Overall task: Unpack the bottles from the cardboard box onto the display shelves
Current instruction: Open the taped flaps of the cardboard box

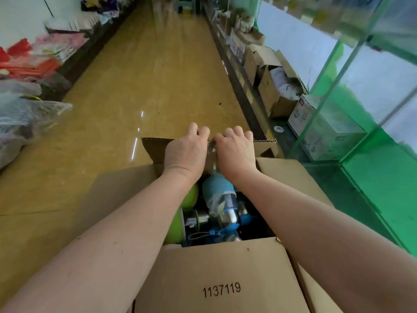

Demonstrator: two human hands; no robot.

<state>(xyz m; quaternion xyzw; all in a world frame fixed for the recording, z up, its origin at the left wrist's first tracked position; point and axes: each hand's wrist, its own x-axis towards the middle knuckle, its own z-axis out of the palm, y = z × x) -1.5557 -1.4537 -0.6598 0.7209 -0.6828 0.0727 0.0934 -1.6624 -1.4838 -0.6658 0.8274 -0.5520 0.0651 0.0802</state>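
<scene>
An open cardboard box (216,279) stands on the floor below me, its flaps folded outward. Inside lie several bottles, some green (174,227), some blue. Both hands are over the far end of the box. My left hand (186,152) and my right hand (235,152) are closed side by side on the clear plastic wrapping (212,154) of a blue bottle (217,188). That bottle is lifted partly out of the box, wrapping bunched at its top. Green glass display shelves (352,123) run along the right.
A yellow shop aisle floor (146,75) stretches ahead. More open cardboard boxes (273,86) line the base of the right shelving. Plastic-wrapped goods (24,116) and red and pink items sit on low racks at the left.
</scene>
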